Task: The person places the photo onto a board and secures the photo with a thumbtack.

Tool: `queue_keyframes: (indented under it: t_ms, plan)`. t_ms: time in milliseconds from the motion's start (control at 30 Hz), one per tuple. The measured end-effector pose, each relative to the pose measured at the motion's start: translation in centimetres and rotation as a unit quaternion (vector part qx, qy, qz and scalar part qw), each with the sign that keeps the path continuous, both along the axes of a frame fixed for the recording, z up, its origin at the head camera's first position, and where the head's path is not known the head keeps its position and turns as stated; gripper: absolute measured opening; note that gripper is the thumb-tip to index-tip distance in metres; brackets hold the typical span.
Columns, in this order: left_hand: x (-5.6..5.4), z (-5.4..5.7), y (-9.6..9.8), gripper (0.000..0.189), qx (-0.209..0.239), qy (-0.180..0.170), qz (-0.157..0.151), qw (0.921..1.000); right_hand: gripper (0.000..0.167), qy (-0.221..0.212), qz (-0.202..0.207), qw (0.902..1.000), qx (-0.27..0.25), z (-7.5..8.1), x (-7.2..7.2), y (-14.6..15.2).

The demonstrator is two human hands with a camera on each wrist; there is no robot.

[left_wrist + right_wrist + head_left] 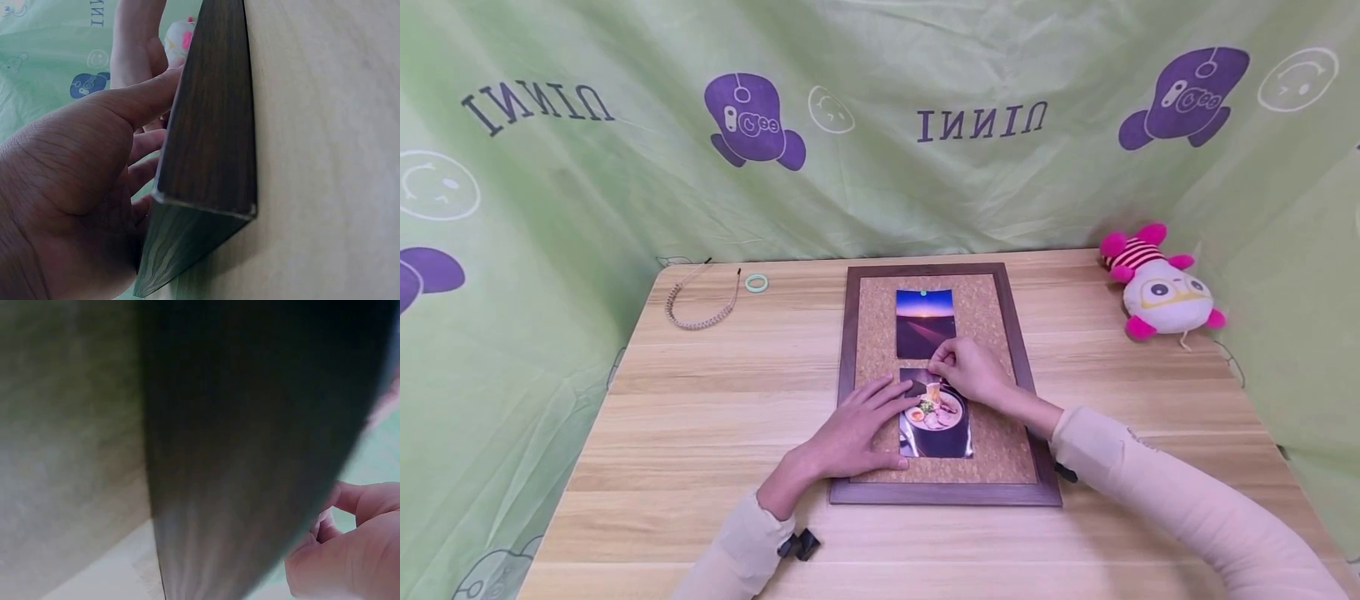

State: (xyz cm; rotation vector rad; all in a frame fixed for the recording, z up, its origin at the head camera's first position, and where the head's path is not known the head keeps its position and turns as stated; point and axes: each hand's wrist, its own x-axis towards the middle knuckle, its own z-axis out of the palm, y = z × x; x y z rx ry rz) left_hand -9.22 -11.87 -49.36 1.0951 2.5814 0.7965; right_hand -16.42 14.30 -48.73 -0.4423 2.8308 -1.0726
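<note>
A photo of a ramen bowl (934, 417) lies on a cork board (1000, 450) with a dark wooden frame (212, 112). My left hand (857, 429) rests on the board, fingers spread, fingertips on the photo's left side and thumb near its lower left corner. Thumb and forefinger of my right hand (973, 369) are pinched together at the photo's upper edge. The fingers hide whatever is between them; I cannot tell what it is. Above it, a sunset photo (925, 321) is fixed by a small green pin (923, 293) at its top edge.
The board lies on a wooden table (700, 467). Back left are a beaded headband (700, 323) and a mint-green ring (756, 283). A plush toy (1165, 287) with pink limbs lies at the back right. A green printed curtain (865, 200) hangs behind the table.
</note>
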Motion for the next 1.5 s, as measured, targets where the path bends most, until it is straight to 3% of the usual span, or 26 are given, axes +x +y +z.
queue_keyframes:
  t_ms: [267,467,633,1100,1267,1367,1500]
  plan:
    - [0.1,0.2,0.1,0.087,0.000,-0.001,0.002,1.0000,0.015,0.052,0.000,0.9987,-0.005,-1.4,0.1,0.2]
    - [0.1,0.3,0.0,0.087,-0.001,0.001,0.002,1.0000,0.014,0.057,0.000,0.9983,0.012,-3.3,-1.1,0.4]
    - [0.1,0.3,0.0,0.087,0.001,0.003,0.001,1.0000,0.016,0.049,-0.003,0.9987,0.012,-3.9,-1.7,0.4]
    - [0.0,0.1,0.0,0.086,-0.001,-0.006,0.003,1.0000,0.020,0.019,-0.026,0.9993,0.017,-3.2,-1.7,0.7]
    - [0.0,0.2,0.1,0.087,-0.002,-0.008,0.005,0.9999,0.021,0.026,-0.035,0.9989,0.017,-3.3,-1.6,0.9]
    - [0.0,0.3,0.0,0.088,-0.001,-0.008,0.005,1.0000,0.020,0.020,-0.037,0.9990,0.014,-2.8,-1.4,0.8]
    - [0.1,0.4,0.1,0.087,-0.002,-0.007,0.004,1.0000,0.019,-0.002,-0.043,0.9990,0.015,-0.7,-0.5,0.3]
